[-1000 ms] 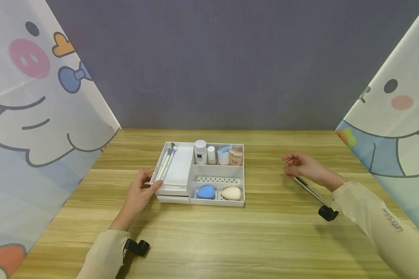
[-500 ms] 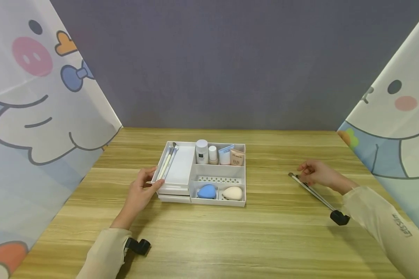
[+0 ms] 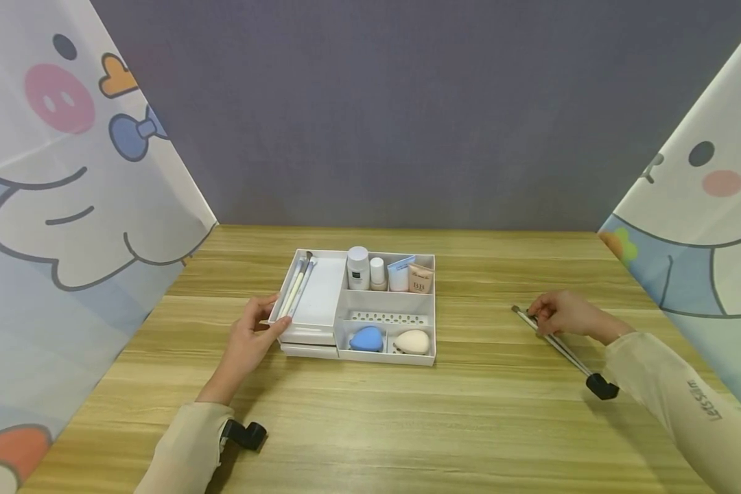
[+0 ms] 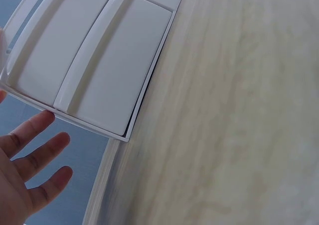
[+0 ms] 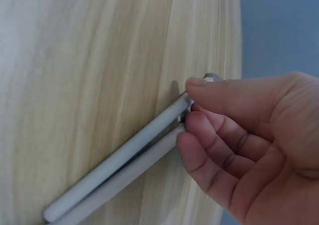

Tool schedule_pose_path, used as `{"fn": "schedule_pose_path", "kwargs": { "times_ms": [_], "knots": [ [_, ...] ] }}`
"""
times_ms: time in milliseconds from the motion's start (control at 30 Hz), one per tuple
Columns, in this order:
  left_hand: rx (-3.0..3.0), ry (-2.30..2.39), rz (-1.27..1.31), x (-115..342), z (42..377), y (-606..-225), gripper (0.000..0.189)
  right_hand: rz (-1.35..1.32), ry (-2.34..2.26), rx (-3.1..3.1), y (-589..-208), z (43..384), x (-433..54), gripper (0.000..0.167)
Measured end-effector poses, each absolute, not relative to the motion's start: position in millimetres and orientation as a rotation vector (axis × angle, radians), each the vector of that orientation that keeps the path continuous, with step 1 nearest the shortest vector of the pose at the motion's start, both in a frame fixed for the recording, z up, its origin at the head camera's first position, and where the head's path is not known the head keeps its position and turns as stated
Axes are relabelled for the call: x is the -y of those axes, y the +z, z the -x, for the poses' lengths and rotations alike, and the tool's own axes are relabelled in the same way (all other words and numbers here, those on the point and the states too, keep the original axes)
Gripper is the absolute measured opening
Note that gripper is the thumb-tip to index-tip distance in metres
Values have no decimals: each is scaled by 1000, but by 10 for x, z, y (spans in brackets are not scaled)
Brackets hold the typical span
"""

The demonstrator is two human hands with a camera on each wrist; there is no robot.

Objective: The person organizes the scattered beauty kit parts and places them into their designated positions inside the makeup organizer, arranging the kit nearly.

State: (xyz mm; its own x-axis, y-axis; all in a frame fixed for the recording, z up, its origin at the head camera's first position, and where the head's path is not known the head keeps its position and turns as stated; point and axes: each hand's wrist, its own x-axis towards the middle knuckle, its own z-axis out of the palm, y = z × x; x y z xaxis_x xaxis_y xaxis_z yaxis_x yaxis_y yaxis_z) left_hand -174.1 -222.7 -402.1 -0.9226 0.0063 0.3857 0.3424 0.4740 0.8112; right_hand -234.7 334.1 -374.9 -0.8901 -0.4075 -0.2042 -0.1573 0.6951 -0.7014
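Observation:
A white makeup organizer [image 3: 383,302] with drawers at its left front stands on the table. My left hand [image 3: 253,336] holds its front left corner, thumb at the front edge and fingers at the side. In the left wrist view, some fingers [image 4: 31,130] extend off the drawer unit. Several makeup brushes [image 3: 298,285] lie in the organizer's left tray. To the right, two more brushes with pale handles [image 5: 119,158] lie close together on the wood. My right hand [image 3: 568,315] pinches one near its bristle end, thumb on top; the fingers partly hide the heads.
The organizer's right side holds a white bottle [image 3: 358,269], a smaller bottle [image 3: 378,274], two tubes [image 3: 420,278], a blue sponge [image 3: 367,339] and a cream sponge [image 3: 412,342]. Printed cloth panels [image 3: 725,158] border the wooden table [image 3: 370,425] on both sides; a grey panel [image 3: 370,116] stands behind.
My right hand has shifted right and down along the brushes, uncovering one bristle tip, and its fingers have closed in on a brush. My left hand stays at the organizer's corner.

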Motion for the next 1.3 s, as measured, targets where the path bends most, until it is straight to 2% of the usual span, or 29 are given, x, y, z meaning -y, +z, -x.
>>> {"fn": "schedule_pose_path", "kwargs": {
  "times_ms": [267,567,1300],
  "knots": [
    [2386,-1444,292,2217,1736,-4017,41,531,-866,-2615,-3795,2362,-3266,27],
    [2383,-1426,303,2218,1740,-4027,42,478,-834,-2584,-3784,2332,-3155,24],
    [2375,-1451,295,2213,1729,-4031,41,549,-940,-2554,-3791,2390,-3167,24]
  ]
}}
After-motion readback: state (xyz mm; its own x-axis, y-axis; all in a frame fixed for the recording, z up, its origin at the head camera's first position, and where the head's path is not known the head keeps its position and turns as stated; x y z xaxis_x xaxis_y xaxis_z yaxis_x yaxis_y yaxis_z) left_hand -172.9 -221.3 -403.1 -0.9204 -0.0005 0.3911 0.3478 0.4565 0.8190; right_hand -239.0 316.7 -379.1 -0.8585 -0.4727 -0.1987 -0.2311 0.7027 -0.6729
